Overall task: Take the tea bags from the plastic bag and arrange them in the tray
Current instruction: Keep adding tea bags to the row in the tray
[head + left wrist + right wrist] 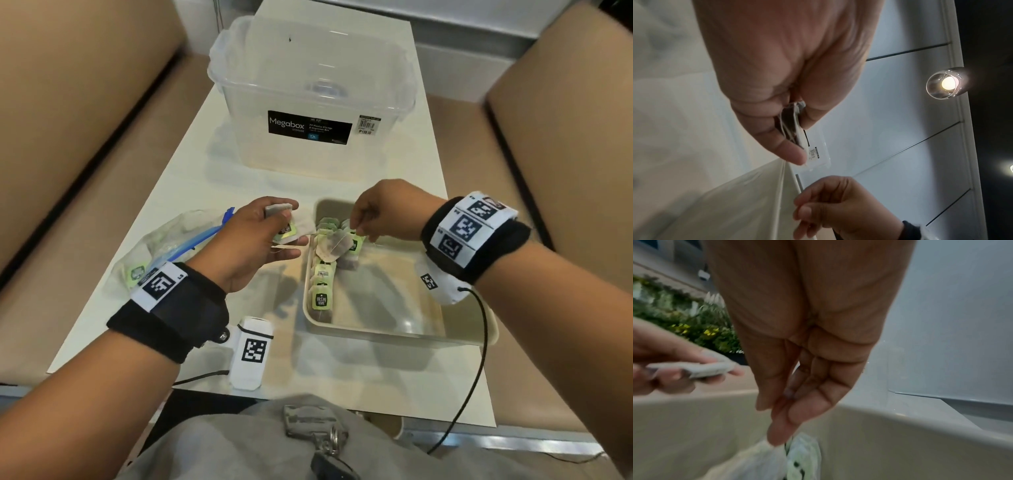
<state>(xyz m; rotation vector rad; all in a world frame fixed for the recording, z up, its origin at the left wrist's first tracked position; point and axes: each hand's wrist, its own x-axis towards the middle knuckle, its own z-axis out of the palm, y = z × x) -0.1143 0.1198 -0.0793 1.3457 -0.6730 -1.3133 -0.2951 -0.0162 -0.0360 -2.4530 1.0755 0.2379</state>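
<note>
My left hand (pixel 291 229) grips a small stack of tea bags (pixel 286 224) just left of the beige tray (pixel 394 334). The left wrist view shows those tea bags (pixel 792 128) pinched between thumb and fingers. My right hand (pixel 359 230) hovers over the tray's far left corner and pinches one tea bag (pixel 337 245) from above, so it hangs inside. In the right wrist view the fingertips (pixel 780 430) meet on that tea bag (pixel 758 460). A row of tea bags with green tags (pixel 322 287) lines the tray's left side. The clear plastic bag (pixel 161 250) lies left of my left hand.
A clear Megabox storage box (pixel 308 102) stands at the far end of the white table (pixel 144 308). A white tagged device (pixel 251 353) with a cable sits near the front edge. Tan cushions (pixel 68 137) flank the table on both sides.
</note>
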